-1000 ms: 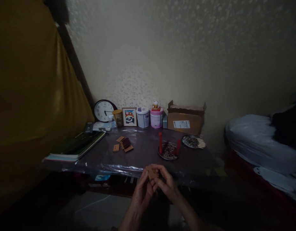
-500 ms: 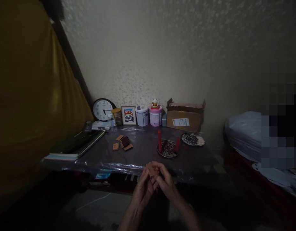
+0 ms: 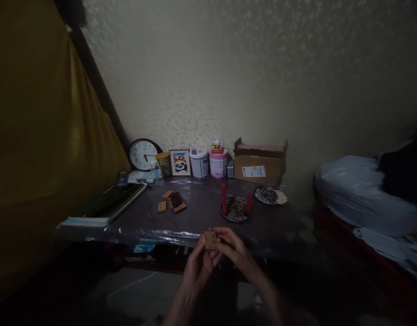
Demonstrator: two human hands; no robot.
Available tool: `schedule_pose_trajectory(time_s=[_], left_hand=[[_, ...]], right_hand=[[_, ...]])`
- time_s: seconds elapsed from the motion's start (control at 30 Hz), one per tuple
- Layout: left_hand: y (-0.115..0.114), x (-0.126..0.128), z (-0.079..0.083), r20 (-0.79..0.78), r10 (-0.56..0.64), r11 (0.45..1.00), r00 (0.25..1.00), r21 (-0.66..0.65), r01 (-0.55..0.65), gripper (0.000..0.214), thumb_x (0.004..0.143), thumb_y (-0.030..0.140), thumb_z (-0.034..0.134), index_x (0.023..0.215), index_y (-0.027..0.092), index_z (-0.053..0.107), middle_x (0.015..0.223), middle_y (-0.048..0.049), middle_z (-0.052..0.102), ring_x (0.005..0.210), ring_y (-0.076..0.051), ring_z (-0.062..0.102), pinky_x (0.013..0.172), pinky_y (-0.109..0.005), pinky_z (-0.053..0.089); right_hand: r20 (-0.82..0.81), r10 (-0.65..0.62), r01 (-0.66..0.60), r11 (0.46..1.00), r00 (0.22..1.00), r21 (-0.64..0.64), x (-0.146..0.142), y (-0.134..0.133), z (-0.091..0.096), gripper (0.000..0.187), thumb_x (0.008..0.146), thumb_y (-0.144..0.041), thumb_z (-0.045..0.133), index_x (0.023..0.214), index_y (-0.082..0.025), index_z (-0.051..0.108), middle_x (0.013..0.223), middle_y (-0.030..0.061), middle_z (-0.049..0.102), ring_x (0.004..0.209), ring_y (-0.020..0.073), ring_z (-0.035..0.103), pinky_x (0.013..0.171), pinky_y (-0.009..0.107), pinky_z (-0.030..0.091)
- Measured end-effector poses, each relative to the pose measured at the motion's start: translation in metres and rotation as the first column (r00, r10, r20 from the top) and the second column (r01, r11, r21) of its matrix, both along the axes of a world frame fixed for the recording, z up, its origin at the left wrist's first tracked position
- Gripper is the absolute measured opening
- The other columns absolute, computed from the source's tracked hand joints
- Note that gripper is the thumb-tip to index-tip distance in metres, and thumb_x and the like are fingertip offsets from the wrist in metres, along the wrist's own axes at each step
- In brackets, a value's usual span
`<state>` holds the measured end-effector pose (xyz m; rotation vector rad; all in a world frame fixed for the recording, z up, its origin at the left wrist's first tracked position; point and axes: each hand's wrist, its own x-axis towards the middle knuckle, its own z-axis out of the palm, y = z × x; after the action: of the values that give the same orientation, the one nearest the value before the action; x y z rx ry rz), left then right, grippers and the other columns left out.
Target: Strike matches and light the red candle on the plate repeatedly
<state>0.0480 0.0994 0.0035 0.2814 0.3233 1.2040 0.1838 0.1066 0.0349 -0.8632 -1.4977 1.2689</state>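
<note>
A small tan matchbox [image 3: 211, 240] with darker marks on its face is held up between both hands, just off the table's front edge. My left hand [image 3: 198, 267] grips its left side, thumb along the edge. From the right, my right hand [image 3: 234, 249] closes its thumb and fingers on the box. Farther back lies a small pile of similar matchboxes [image 3: 179, 207], several with dark brown sides up, and one lies apart at the left. Two red candles [image 3: 224, 199] of unequal height stand on a round speckled plate [image 3: 236, 218] beyond my right hand.
A second plate [image 3: 262, 194] holds pale sticks. Along the wall stand a clock [image 3: 142, 155], a framed panda picture [image 3: 180, 163], tubs [image 3: 199, 164] with a figurine, and a cardboard box [image 3: 259, 167]. Books [image 3: 106, 206] lie left; a plastic-wrapped bundle [image 3: 357, 190] sits right.
The matchbox has turned so its broad marked face shows more plainly. My right fingers have shifted along its right side. Both hands stay in about the same place.
</note>
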Motion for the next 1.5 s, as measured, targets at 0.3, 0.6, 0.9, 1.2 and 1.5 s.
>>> schedule_pose_trajectory(time_s=[0.3,0.6,0.9,1.2,1.5], left_hand=[[-0.009,-0.003,-0.001,-0.07,-0.211,0.977,0.975,0.019,0.213,0.029,0.088,0.026,0.045,0.111,0.014,0.055,0.088,-0.0108,0.068,0.073,-0.015,0.064,0.067,-0.027,0.048],[-0.013,-0.001,0.002,-0.118,-0.262,0.965,0.958,-0.021,0.262,0.031,0.088,0.029,0.044,0.108,0.011,0.057,0.084,-0.011,0.068,0.069,-0.015,0.064,0.062,-0.025,0.048],[-0.01,-0.002,0.002,-0.148,-0.264,0.963,0.953,0.01,0.269,0.029,0.085,0.027,0.047,0.109,0.014,0.057,0.09,-0.0112,0.068,0.068,-0.015,0.062,0.062,-0.026,0.047],[-0.006,-0.002,0.002,-0.505,-0.091,0.985,0.858,0.084,0.154,0.041,0.076,0.03,0.059,0.114,0.016,0.056,0.092,-0.0099,0.067,0.056,-0.013,0.06,0.052,-0.024,0.044],[-0.006,-0.004,0.002,-0.656,0.01,0.994,0.755,0.089,0.064,0.05,0.07,0.031,0.066,0.115,0.013,0.057,0.071,-0.0036,0.066,0.049,-0.012,0.057,0.051,-0.024,0.042]], right_hand=[[0.05,-0.159,0.165,0.971,0.986,-0.173,0.014,0.006,0.0,0.019,0.075,-0.037,0.059,0.074,-0.019,0.062,0.069,-0.0027,0.06,0.069,0.0141,0.057,0.065,0.024,0.043],[0.036,-0.185,0.189,0.958,0.982,-0.218,0.02,0.008,-0.002,0.019,0.071,-0.036,0.062,0.071,-0.017,0.062,0.064,-0.0032,0.059,0.061,0.0118,0.054,0.061,0.023,0.041],[0.103,-0.181,0.198,0.962,0.978,-0.188,0.021,0.009,0.002,0.018,0.072,-0.034,0.059,0.069,-0.017,0.062,0.061,-0.0036,0.058,0.058,0.0111,0.054,0.059,0.022,0.042],[0.206,-0.175,0.185,0.982,0.963,-0.03,0.023,0.01,-0.002,0.011,0.075,-0.028,0.057,0.07,-0.018,0.061,0.058,-0.0037,0.058,0.057,0.0127,0.056,0.058,0.024,0.042],[0.448,-0.196,0.025,0.933,0.872,0.36,0.024,0.004,-0.001,0.017,0.087,-0.021,0.049,0.086,-0.023,0.065,0.084,0.0011,0.062,0.079,0.0142,0.059,0.073,0.025,0.044]])
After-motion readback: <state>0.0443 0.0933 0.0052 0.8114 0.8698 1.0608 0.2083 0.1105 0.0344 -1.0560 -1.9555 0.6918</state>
